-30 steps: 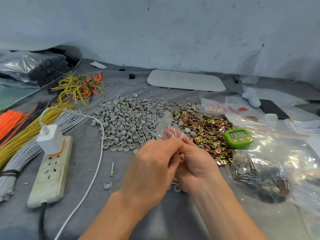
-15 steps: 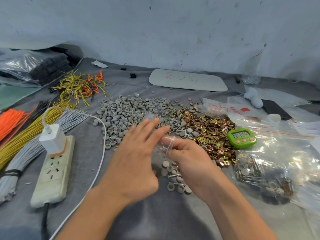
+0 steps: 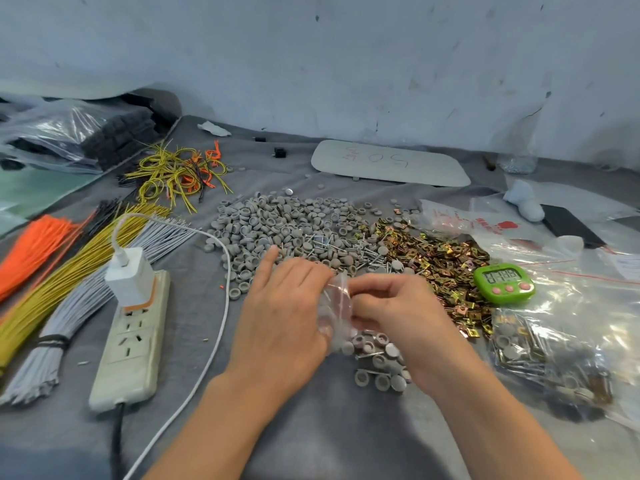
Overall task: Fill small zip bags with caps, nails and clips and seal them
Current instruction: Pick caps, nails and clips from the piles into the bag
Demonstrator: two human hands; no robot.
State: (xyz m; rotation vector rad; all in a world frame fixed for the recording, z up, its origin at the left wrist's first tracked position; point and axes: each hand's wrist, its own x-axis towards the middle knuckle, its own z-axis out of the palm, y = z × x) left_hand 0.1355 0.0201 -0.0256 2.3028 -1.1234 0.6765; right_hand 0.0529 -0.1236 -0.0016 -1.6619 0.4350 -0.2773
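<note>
Both hands meet over the grey cloth on a small clear zip bag. My left hand holds its left side, forefinger stretched toward the cap pile. My right hand pinches the bag's right edge. Under my right hand lies a small heap of grey caps and nails. Behind the hands spreads a big pile of grey caps, loose nails in the middle, and a pile of gold clips to the right.
A power strip with a white charger and cable lies left. Bundles of orange, yellow and grey wires lie further left. A green timer and a plastic bag of filled packets sit right. A white board lies at the back.
The hands came down from chest height to just above the cloth. The left hand let go, opened toward the cap pile, then came back onto the bag.
</note>
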